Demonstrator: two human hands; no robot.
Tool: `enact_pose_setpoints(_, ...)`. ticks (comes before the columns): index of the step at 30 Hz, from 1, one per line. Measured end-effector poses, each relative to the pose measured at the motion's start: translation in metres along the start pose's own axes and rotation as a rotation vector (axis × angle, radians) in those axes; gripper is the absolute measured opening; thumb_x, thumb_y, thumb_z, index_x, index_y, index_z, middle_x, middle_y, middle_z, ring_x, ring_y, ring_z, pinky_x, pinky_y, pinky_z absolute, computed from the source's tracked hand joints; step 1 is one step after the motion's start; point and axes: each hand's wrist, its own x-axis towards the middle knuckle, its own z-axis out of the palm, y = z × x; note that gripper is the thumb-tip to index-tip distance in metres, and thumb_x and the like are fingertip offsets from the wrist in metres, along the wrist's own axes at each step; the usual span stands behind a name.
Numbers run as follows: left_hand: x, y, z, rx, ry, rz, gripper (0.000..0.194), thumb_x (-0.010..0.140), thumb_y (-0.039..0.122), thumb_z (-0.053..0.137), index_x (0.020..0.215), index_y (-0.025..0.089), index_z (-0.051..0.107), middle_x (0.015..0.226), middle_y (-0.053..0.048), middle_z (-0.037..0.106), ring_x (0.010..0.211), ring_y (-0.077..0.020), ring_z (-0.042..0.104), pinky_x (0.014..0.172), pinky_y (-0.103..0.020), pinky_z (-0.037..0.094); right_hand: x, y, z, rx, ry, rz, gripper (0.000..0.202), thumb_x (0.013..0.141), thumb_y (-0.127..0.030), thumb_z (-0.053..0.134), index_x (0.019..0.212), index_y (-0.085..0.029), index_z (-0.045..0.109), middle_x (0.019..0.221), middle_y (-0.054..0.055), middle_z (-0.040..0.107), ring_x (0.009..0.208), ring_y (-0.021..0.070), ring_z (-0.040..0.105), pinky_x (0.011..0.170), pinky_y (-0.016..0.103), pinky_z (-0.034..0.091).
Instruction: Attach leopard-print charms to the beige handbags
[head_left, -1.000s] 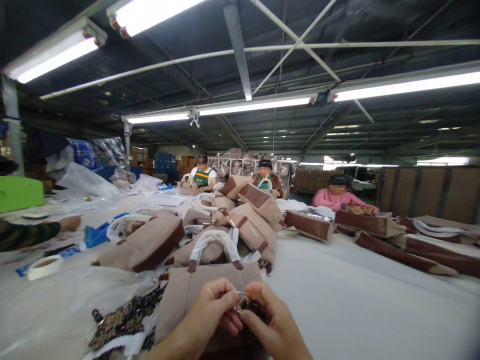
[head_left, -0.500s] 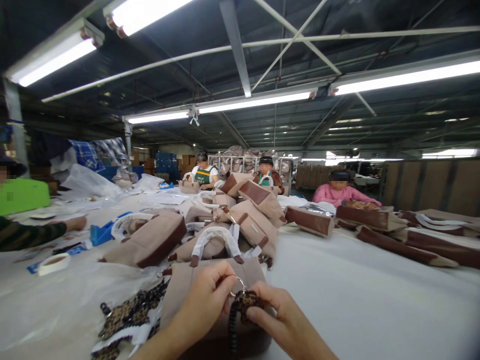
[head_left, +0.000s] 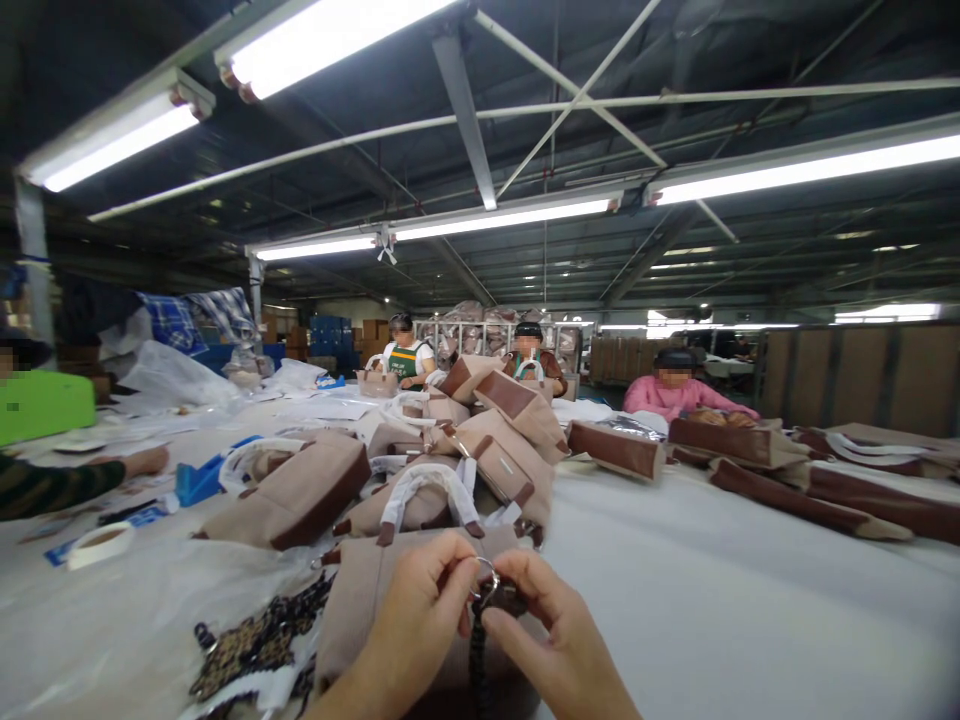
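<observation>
My left hand (head_left: 420,620) and my right hand (head_left: 551,635) meet low in the middle, both pinching a small metal ring (head_left: 486,578) with a leopard-print strap (head_left: 480,650) hanging from it. Under my hands lies a beige handbag (head_left: 360,595) with white-wrapped handles (head_left: 427,490). More leopard-print straps (head_left: 251,640) lie in a clear plastic bag to the left of it.
A pile of beige and brown handbags (head_left: 495,440) fills the table's middle, with flat brown ones (head_left: 810,490) at the right. A tape roll (head_left: 101,543) and a blue tool (head_left: 199,480) lie left. A co-worker's arm (head_left: 75,475) rests left; three people sit at the far side.
My right hand has come up and closed in on the ring beside my left fingers. The strap now hangs straight down between my hands. The view tilted slightly.
</observation>
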Motion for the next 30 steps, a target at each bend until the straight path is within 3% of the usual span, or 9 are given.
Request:
enact_pose_setpoints(4, -0.002, -0.001, 0.009, -0.014, 0.043, -0.009, 0.024, 0.086, 0.033, 0.049, 0.066, 0.02, 0.051, 0.057, 0.004, 0.049, 0.054, -0.013, 0.048, 0.053, -0.023, 0.036, -0.003, 0.019, 0.01, -0.296, 0.204, -0.187, 0.025, 0.078, -0.018, 0.065, 0.102, -0.025, 0.065, 0.092, 0.0, 0.073, 0.083, 0.0197, 0.068, 0.075, 0.025, 0.053)
enact_pose_setpoints(7, -0.003, -0.003, 0.016, -0.046, 0.078, -0.012, 0.026, 0.086, 0.034, 0.049, 0.065, 0.02, 0.05, 0.06, 0.003, 0.047, 0.058, -0.0137, 0.048, 0.056, -0.024, 0.036, -0.005, 0.032, 0.015, -0.464, 0.357, -0.364, 0.023, 0.087, -0.027, 0.062, 0.11, -0.025, 0.063, 0.099, 0.004, 0.075, 0.087, 0.0218, 0.071, 0.076, 0.027, 0.056)
enact_pose_setpoints(10, -0.002, -0.003, 0.018, -0.068, 0.092, -0.013, 0.026, 0.084, 0.035, 0.05, 0.064, 0.019, 0.05, 0.06, 0.003, 0.045, 0.059, -0.0134, 0.045, 0.057, -0.024, 0.036, -0.005, 0.035, 0.014, -0.534, 0.401, -0.438, 0.02, 0.098, -0.038, 0.052, 0.11, -0.025, 0.062, 0.096, 0.004, 0.074, 0.084, 0.0197, 0.072, 0.074, 0.024, 0.058)
enact_pose_setpoints(15, -0.002, -0.008, 0.014, -0.133, 0.037, -0.089, 0.024, 0.081, 0.035, 0.051, 0.064, 0.019, 0.053, 0.06, 0.002, 0.048, 0.057, -0.0131, 0.045, 0.053, -0.023, 0.038, -0.003, 0.03, 0.008, -0.707, 0.316, -0.578, 0.024, 0.1, -0.04, 0.048, 0.111, -0.022, 0.059, 0.093, 0.006, 0.074, 0.079, 0.0192, 0.074, 0.067, 0.023, 0.059)
enact_pose_setpoints(20, -0.002, -0.017, 0.012, -0.183, -0.014, -0.162, 0.026, 0.079, 0.039, 0.053, 0.063, 0.018, 0.054, 0.06, 0.001, 0.052, 0.055, -0.0127, 0.048, 0.048, -0.021, 0.04, -0.004, 0.036, 0.005, -0.701, 0.16, -0.554, 0.017, 0.101, -0.034, 0.046, 0.106, -0.023, 0.058, 0.085, 0.004, 0.072, 0.072, 0.018, 0.071, 0.064, 0.024, 0.058)
enact_pose_setpoints(25, 0.001, -0.023, 0.006, -0.234, -0.152, -0.292, 0.023, 0.07, 0.04, 0.055, 0.068, 0.017, 0.057, 0.064, 0.0, 0.06, 0.052, -0.0133, 0.054, 0.043, -0.021, 0.04, -0.006, 0.05, 0.004, -0.737, 0.04, -0.536, 0.014, 0.101, -0.031, 0.044, 0.099, -0.023, 0.056, 0.08, 0.003, 0.069, 0.068, 0.0178, 0.069, 0.059, 0.024, 0.055)
enact_pose_setpoints(27, 0.009, -0.026, -0.003, -0.159, -0.253, -0.318, 0.021, 0.068, 0.038, 0.054, 0.07, 0.017, 0.059, 0.067, -0.002, 0.064, 0.055, -0.0154, 0.059, 0.043, -0.021, 0.041, -0.005, 0.056, 0.004, -0.757, 0.03, -0.548, 0.013, 0.101, -0.03, 0.043, 0.099, -0.023, 0.054, 0.079, 0.002, 0.069, 0.067, 0.0175, 0.069, 0.057, 0.024, 0.054)
enact_pose_setpoints(30, 0.036, -0.033, -0.024, 0.182, -0.365, -0.281, 0.023, 0.073, 0.033, 0.05, 0.073, 0.017, 0.066, 0.075, -0.005, 0.072, 0.07, -0.0204, 0.067, 0.052, -0.024, 0.045, -0.002, 0.062, 0.002, -0.776, 0.065, -0.57, 0.012, 0.101, -0.032, 0.043, 0.102, -0.023, 0.051, 0.079, 0.002, 0.069, 0.065, 0.0168, 0.069, 0.057, 0.023, 0.054)
